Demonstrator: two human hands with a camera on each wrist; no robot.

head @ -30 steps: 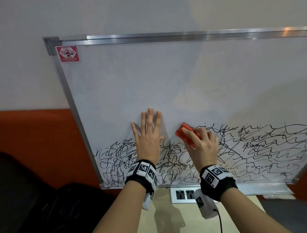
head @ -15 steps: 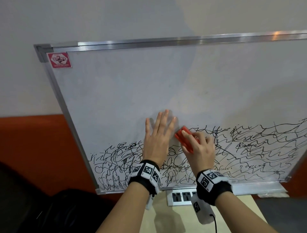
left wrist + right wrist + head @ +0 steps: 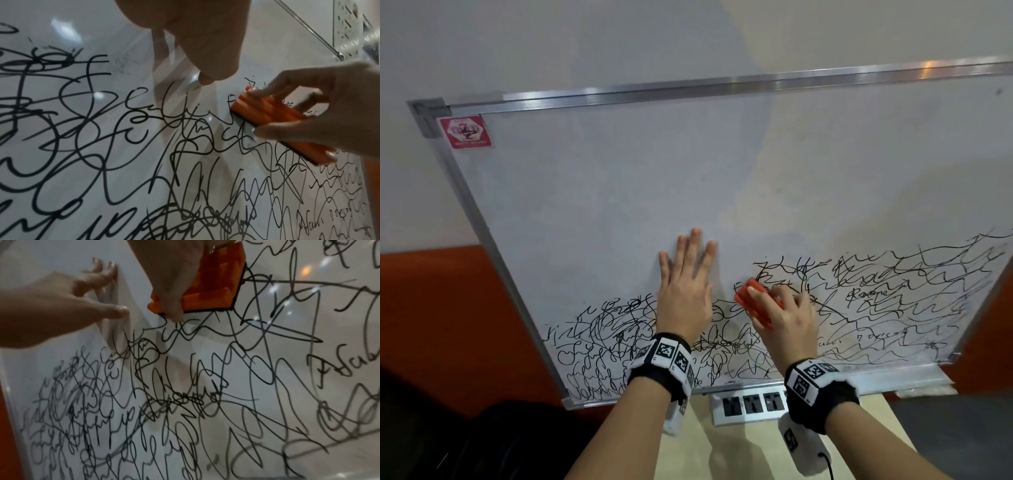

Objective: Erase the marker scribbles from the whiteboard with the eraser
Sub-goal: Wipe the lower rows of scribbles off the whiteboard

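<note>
A whiteboard [image 3: 619,192] in a metal frame leans against the wall. Black marker scribbles [image 3: 876,308] cover its lower band; the upper part is wiped. My left hand [image 3: 685,287] lies flat on the board with straight fingers, at the top edge of the scribbles. My right hand [image 3: 784,315] grips an orange eraser [image 3: 753,299] and presses its dark felt side to the board just right of the left hand. The eraser [image 3: 273,116] shows between thumb and fingers in the left wrist view, and the eraser [image 3: 222,287] sits over scribble lines [image 3: 185,386] in the right wrist view.
A red sticker [image 3: 465,132] marks the board's top left corner. A power strip [image 3: 750,404] lies on the beige table [image 3: 722,452] below the board's tray [image 3: 907,377]. An orange wall band [image 3: 431,308] and a dark bag [image 3: 482,442] are at the left.
The view has shifted, so the board sits lower and further left. My left hand has slid up and right on the board. The eraser has kept rubbing at the scribbles' top edge.
</note>
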